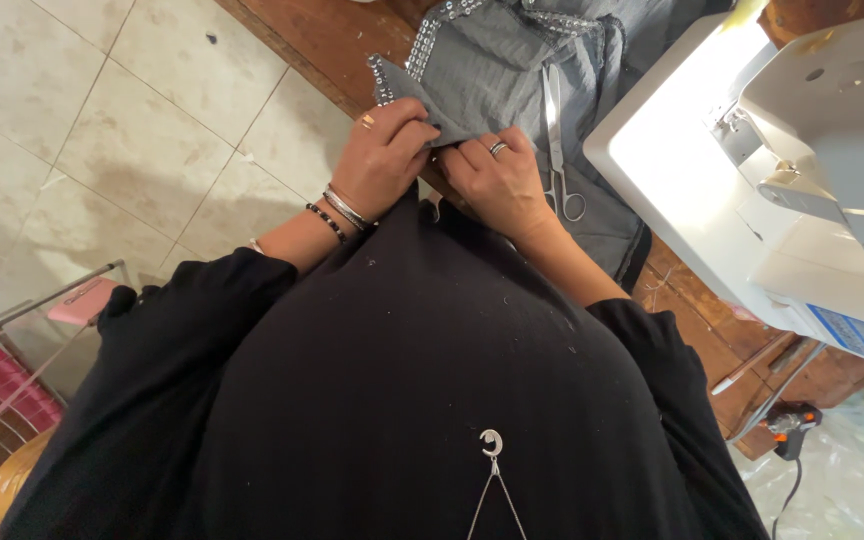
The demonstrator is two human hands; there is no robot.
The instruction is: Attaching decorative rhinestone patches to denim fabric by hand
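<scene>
both hands, left hand (384,150) and right hand (497,175), pinch the grey fabric (492,70) edge; it may slip (scissors (557,140) lie close by).

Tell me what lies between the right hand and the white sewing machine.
In the head view, scissors lie on the grey fabric between the right hand and the sewing machine.
</scene>
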